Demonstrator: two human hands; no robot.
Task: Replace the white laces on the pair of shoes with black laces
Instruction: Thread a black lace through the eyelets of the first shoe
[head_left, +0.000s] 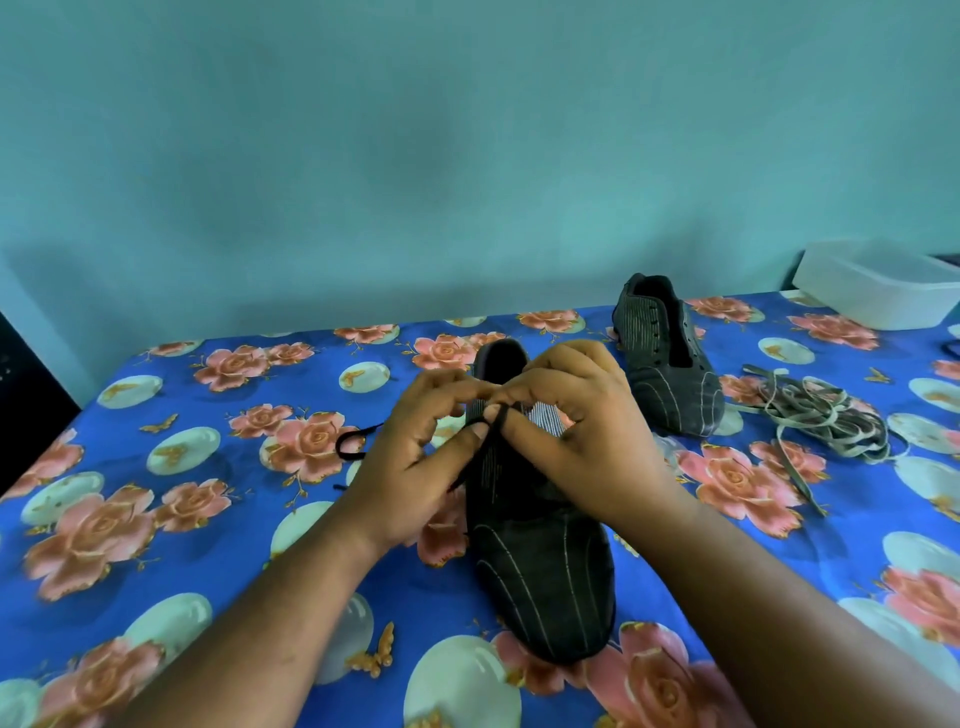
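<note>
Both hands, left hand (415, 457) and right hand (576, 441), pinch the thin black lace (480, 447) over the near dark striped shoe (540, 571). The far dark striped shoe (670, 364) sits unlaced; the removed white laces (821, 415) lie heaped beside it, so roughly half remains.

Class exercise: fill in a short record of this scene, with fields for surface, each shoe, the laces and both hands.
surface: flowered blue cloth
near shoe: between the hands, being laced
far shoe: no lace in it
black lace: pinched by both hands, loose end trailing left
white laces: heaped at right
left hand: pinches lace
right hand: pinches lace
</note>
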